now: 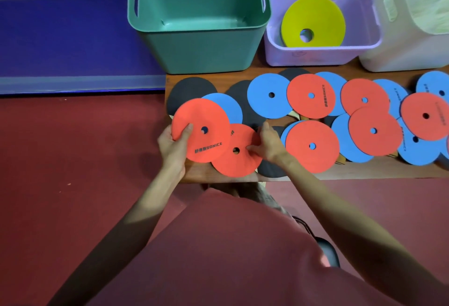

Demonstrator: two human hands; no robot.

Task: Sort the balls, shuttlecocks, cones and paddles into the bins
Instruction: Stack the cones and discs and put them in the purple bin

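step: we gather cones — left hand (173,146) grips one red cone (201,129), right hand (266,146) pinches another red cone (237,157)
next: we'd drop both in lilac bin (274,45) — with yellow cone (313,20)

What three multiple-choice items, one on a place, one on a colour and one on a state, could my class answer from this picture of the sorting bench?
1. Where does the yellow cone lie?
A. In the green bin
B. In the lilac bin
C. On the floor

2. What colour are the two flat cones in the hands?
A. Blue
B. Yellow
C. Red

3. In what state is the green bin?
A. Nothing visible inside
B. Full of balls
C. Tipped on its side

Answers:
1 B: the yellow cone rests inside the lilac bin.
2 C: the left hand grips a red cone, and the right hand pinches another red cone.
3 A: it stands upright, with only bare floor and walls showing.
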